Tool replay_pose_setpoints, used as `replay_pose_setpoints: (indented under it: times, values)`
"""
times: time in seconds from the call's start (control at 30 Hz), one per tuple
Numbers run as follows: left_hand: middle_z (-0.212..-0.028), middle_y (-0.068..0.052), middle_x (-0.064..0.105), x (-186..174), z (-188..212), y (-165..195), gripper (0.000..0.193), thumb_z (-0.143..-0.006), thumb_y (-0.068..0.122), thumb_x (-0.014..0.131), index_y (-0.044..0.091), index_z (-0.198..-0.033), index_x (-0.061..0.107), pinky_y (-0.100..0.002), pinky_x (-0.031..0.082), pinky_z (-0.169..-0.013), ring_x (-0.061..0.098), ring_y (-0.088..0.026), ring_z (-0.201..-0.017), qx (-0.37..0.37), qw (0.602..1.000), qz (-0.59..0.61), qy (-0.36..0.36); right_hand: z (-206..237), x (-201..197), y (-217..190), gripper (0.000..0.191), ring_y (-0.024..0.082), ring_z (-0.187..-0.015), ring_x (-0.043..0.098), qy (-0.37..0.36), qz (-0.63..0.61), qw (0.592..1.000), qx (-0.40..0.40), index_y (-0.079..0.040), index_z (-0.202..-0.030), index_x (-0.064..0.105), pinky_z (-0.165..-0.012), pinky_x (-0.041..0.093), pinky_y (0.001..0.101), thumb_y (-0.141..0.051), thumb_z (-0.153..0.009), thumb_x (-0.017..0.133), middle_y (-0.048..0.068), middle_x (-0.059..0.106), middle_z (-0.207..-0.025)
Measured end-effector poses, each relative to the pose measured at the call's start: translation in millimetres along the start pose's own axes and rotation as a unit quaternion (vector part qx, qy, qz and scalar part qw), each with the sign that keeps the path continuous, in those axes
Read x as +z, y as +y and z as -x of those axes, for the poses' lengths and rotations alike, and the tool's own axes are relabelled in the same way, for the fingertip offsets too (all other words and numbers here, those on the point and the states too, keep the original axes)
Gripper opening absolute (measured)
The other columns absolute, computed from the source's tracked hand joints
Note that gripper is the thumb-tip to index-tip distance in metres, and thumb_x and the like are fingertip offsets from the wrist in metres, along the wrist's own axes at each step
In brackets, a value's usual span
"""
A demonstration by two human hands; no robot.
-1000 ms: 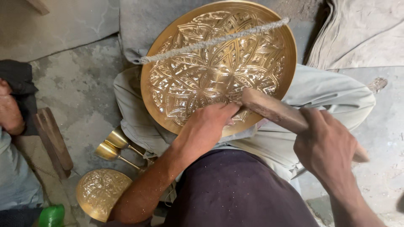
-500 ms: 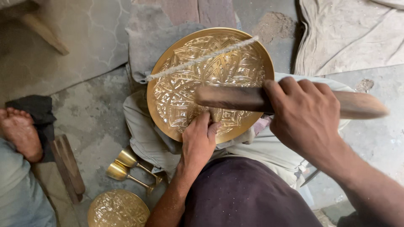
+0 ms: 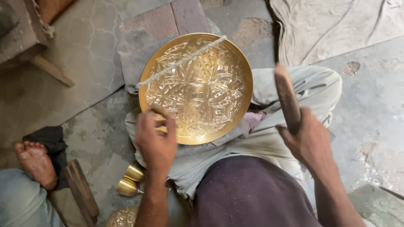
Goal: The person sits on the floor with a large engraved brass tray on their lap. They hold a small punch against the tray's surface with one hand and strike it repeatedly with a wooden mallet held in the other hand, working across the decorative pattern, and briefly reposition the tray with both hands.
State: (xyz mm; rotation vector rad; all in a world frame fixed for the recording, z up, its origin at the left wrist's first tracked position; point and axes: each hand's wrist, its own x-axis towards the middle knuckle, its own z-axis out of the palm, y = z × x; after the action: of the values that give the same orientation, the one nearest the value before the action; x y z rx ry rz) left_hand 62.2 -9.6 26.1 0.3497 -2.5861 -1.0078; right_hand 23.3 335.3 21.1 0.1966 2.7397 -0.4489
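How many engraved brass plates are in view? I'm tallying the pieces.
2: a large plate on the lap under the left hand, another half cut off at the bottom edge.

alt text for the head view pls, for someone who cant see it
A seated person steadies an engraved round brass tray on their lap with the left hand, while the right hand holds a wooden mallet raised beside it. Small brass goblets lie on the floor, near another person's bare foot.

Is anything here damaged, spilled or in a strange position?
Nothing looks damaged or spilled. One oddity: a frayed cord lies slanted across the engraved brass tray on the person's lap. The concrete floor is patchy and worn.
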Motion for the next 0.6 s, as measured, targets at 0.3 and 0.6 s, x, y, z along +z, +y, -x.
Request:
replay_pose_setpoints:
  times: [0.3,0.6]
  values:
    - [-0.097,-0.018,0.053,-29.6,-114.5,29.5,0.024,-0.116,0.014,0.053,-0.004,-0.099,0.054,-0.052,0.047,-0.083,0.057,-0.037,-0.089,0.268,0.953,-0.079,0.119,54.2,7.4,-33.4,0.070,0.033,-0.106,0.067,0.096,-0.203,0.968,-0.112,-0.002,-0.144,0.051,-0.087,0.057,0.0441,-0.037,-0.088,0.075,0.025,0.059,-0.127]
    - [-0.096,-0.013,0.072,-53.6,-130.1,67.1,0.031,-0.102,0.032,0.057,0.002,-0.101,0.065,-0.040,0.051,-0.080,0.069,-0.025,-0.088,0.019,0.985,0.050,-0.162,13.9,-42.9,-188.3,0.045,0.018,-0.077,0.055,0.226,-0.399,0.877,-0.143,0.001,-0.101,0.063,-0.071,0.046,0.0359,-0.041,-0.113,0.052,0.010,0.061,-0.084]
